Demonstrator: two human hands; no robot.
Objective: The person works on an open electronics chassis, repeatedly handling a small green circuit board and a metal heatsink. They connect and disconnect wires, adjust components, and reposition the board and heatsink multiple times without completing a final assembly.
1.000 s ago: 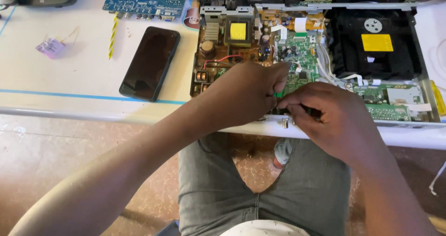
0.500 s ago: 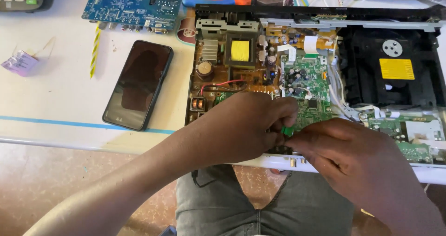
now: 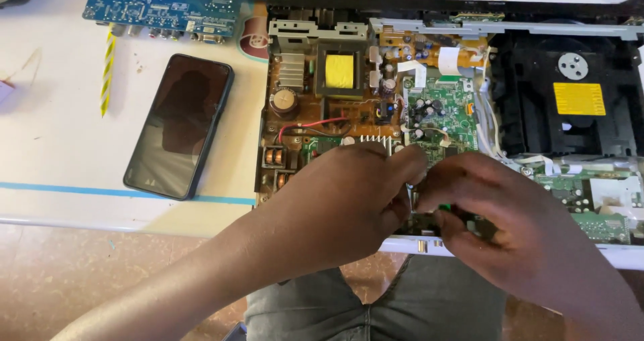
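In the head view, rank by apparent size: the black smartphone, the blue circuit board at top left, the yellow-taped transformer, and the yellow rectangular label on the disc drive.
1. Blue circuit board, though partly cut off by the frame
2. Black smartphone
3. Yellow rectangular label
4. Yellow-taped transformer, close to the label, so this order is unsure

Both hands, the left hand (image 3: 349,200) and the right hand (image 3: 496,227), crowded the near edge of the opened player chassis (image 3: 443,19), blocking its front boards. A black phone (image 3: 180,126) lay on the counter (image 3: 60,146) just left of the chassis, leaving a narrow lane between them. A blue circuit board (image 3: 164,5) filled the far edge. Bare counter ran along the left near edge.
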